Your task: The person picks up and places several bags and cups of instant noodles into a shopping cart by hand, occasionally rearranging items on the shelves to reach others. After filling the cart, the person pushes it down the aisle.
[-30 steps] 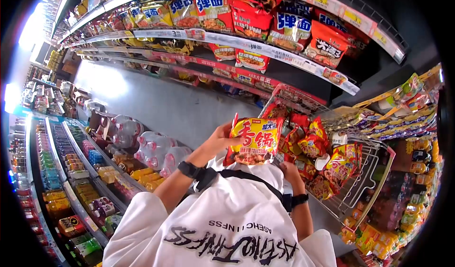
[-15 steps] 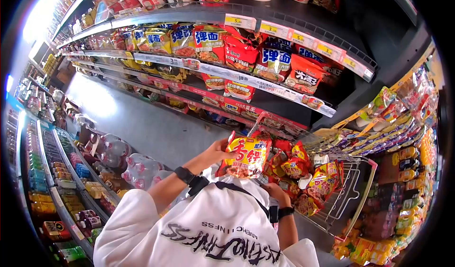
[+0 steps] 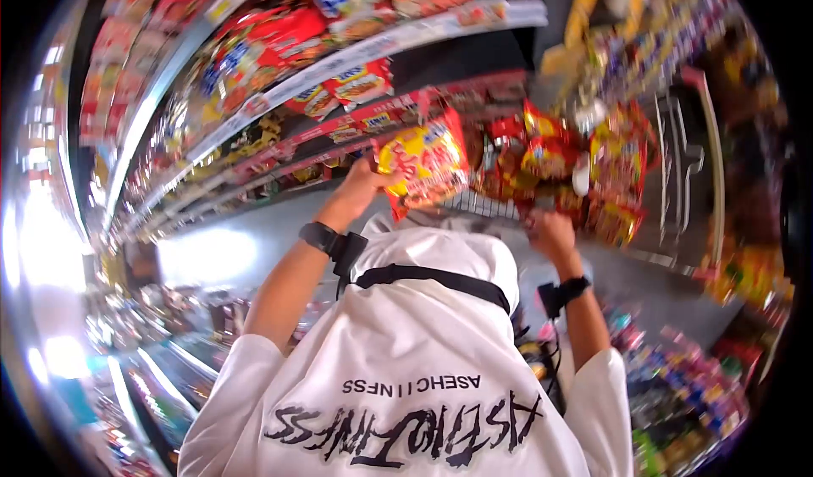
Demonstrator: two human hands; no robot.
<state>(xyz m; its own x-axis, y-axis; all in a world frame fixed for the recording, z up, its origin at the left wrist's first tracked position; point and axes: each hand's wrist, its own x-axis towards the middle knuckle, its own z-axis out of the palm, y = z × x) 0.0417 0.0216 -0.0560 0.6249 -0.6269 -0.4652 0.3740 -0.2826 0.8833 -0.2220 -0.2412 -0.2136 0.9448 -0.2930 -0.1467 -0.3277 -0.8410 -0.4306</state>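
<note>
Holding the noodle packet (image 3: 430,159) well called for a light, steady pinch that would not crush its filling; the left hand (image 3: 360,193) grasped its side, just beside the cart (image 3: 716,172); the right hand (image 3: 553,233) was near the cart's edge, its grip unclear. The packet looked glossy, red and yellow, its print blurred.

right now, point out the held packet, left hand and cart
Held packet (image 3: 430,162): head view, printed front.
Left hand (image 3: 361,191): head view, back of the hand.
Cart (image 3: 717,180): head view, outer end rail.
</note>
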